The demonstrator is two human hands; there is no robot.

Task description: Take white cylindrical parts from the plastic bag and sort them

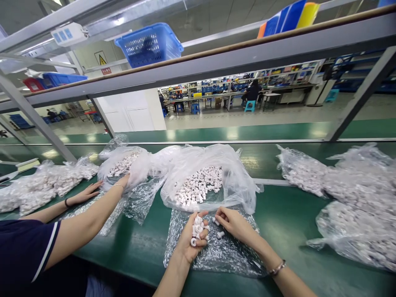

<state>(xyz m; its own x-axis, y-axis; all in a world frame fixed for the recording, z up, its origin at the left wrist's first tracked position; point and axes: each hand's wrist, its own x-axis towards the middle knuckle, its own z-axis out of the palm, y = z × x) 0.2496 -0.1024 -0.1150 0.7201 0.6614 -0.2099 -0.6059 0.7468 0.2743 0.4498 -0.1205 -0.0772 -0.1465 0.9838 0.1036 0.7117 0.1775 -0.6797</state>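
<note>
My left hand (pixel 192 237) is cupped around several small white plastic rings (pixel 198 229), low in the middle of the view. My right hand (pixel 232 222) sits just beside it, fingers pinching one white ring (pixel 215 222); another ring (pixel 220 234) lies loose below it. Both hands rest over a flat crinkled clear bag (pixel 222 253) on the green table (pixel 293 222). Just beyond them an open clear bag (pixel 238 181) holds a heap of the same white rings (pixel 199 185).
A co-worker on the left reaches both arms, one hand (pixel 86 193) flat on the table and one hand (pixel 123 180) at another open bag (pixel 122 165). Filled bags lie far left (pixel 46 183) and right (pixel 355 206). A blue basket (pixel 150 43) stands on the shelf above.
</note>
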